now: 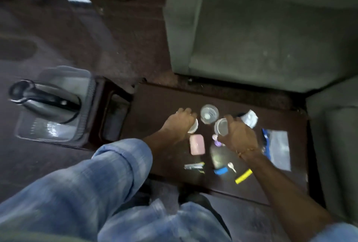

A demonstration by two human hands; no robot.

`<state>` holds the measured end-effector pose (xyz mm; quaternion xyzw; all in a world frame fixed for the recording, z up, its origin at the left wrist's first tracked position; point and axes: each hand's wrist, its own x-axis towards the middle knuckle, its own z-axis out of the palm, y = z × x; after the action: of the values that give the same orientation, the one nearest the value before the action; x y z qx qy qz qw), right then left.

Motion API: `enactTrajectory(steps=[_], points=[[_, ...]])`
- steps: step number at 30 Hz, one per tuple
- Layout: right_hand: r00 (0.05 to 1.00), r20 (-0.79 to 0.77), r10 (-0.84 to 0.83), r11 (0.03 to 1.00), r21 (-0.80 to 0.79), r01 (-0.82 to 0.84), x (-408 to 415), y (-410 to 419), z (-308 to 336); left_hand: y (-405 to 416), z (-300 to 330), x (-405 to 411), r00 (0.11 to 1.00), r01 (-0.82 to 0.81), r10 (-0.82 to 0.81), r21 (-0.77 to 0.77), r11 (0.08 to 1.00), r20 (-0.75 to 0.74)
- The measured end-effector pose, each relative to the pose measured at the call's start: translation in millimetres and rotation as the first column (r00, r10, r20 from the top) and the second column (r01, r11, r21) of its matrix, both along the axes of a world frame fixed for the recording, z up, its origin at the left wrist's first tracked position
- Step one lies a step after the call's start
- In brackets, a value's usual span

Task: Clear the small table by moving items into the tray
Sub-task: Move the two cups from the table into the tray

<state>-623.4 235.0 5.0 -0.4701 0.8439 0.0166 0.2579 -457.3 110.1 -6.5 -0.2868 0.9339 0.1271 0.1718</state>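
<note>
Two hands are down on the dark tabletop [155, 106] in my head view, and the picture is soft with motion blur. Nearest me I see my blue plaid sleeve [108, 174] along the left forearm. At the near edge of the tabletop lie a yellow marker [243, 176], a blue-capped piece [220, 171], a small white spoon [231, 166] and a silver-and-yellow stick [194, 166]. Just beyond them sits a pink block [197, 144], and to the right a clear plastic bag with a blue edge [277, 148] lies flat.

My right hand [239, 134], a thin band at its wrist, is closed over the rim of a clear cup [221, 126], fingers wrapped on its right side; a small purple thing [215, 137] shows just below that cup, too blurred for me to name. My left hand [179, 122] is curled round a white cup [193, 126] that peeks out at its right side, so that hand is holding it. Between the two hands and a little farther stands a third clear cup [209, 114], untouched, with something pale in its bottom. Past my right hand I see a crumpled white wrapper [250, 118].

Well to the left, on a dark stand [108, 110] beside the tabletop, rests the clear tray [48, 125], with a steel jug [44, 100] lying in it. Farthest off is the grey sofa [261, 38]
</note>
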Motion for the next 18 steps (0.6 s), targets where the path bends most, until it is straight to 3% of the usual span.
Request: enactTrajectory(steps=[9, 18], points=[[0.992, -0.067, 0.105, 0.986, -0.126, -0.112, 156.1, -126.9, 62.4, -138.7, 80.6, 204.7, 0.952, -0.276, 0.263, -0.067, 0.959, -0.154], [0.963, -0.033, 0.268, 0.923, -0.277, -0.267, 295.0, -231.0, 86.2, -206.6, 109.7, 367.2, 0.802, -0.545, 0.517, -0.015, 0.838, -0.299]])
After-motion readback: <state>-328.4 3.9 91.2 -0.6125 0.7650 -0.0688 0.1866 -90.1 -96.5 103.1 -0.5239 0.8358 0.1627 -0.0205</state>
